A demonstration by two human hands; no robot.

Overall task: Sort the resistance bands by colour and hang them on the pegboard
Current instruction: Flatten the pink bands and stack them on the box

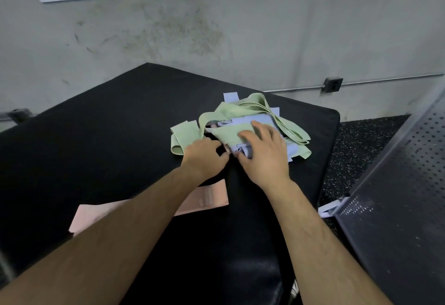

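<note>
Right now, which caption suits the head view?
Left hand and right hand reach into tangled green elastic bands and lilac bands on black padded bench; pink band apart.

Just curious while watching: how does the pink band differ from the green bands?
The pink band lies flat and apart, near the person; the green bands are crumpled in a pile farther away. The right hand rests on the green bands; no hand touches the pink band. Both lie on the black pad.

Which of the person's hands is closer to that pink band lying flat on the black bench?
Left. The left hand is just past the pink band's far edge; the right hand rests on the green and lavender pile, further to the right.
</note>
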